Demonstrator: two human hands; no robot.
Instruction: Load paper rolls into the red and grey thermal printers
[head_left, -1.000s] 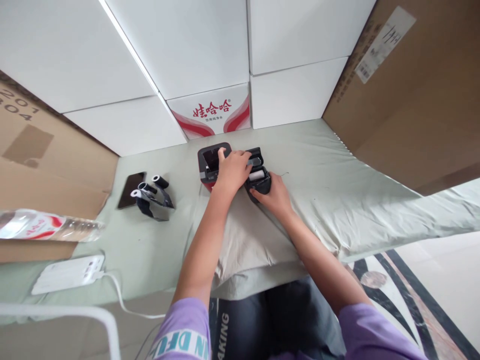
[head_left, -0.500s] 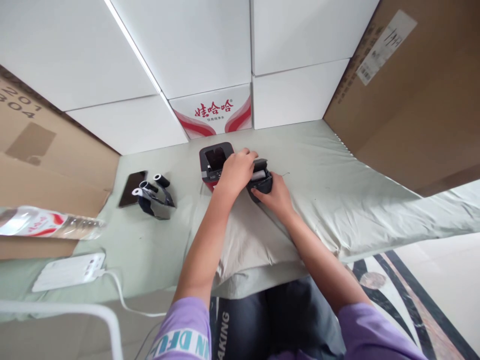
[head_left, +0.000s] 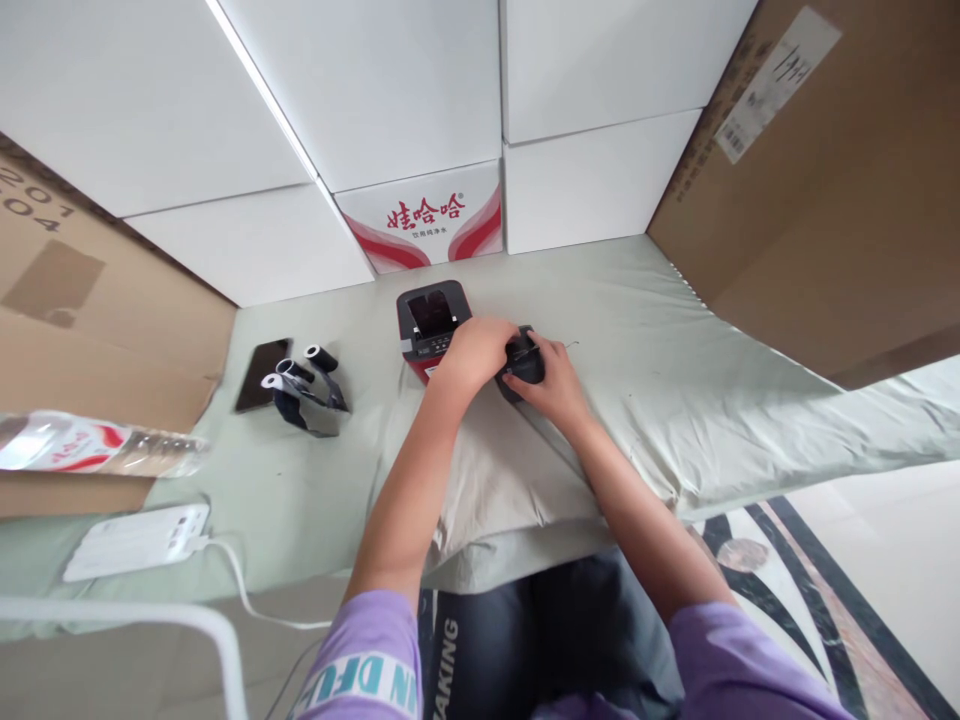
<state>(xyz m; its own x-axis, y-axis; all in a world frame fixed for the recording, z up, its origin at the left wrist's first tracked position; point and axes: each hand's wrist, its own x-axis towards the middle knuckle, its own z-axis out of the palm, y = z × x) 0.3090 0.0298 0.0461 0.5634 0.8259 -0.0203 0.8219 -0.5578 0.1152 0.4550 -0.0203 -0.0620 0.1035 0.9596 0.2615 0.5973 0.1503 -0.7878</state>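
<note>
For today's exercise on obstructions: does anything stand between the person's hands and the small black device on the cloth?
Nothing visible does. The left hand and right hand both already rest on the small black device.

Bright, even daylight with soft shadows, strong wide-angle bending at the edges, and slight blur at left.

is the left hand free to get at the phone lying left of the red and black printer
Probably not right away. The left hand is on the small black device, together with the right hand. Once it lets go, the cloth between it and the phone looks open; the black roll holder sits just beside the phone.
</note>
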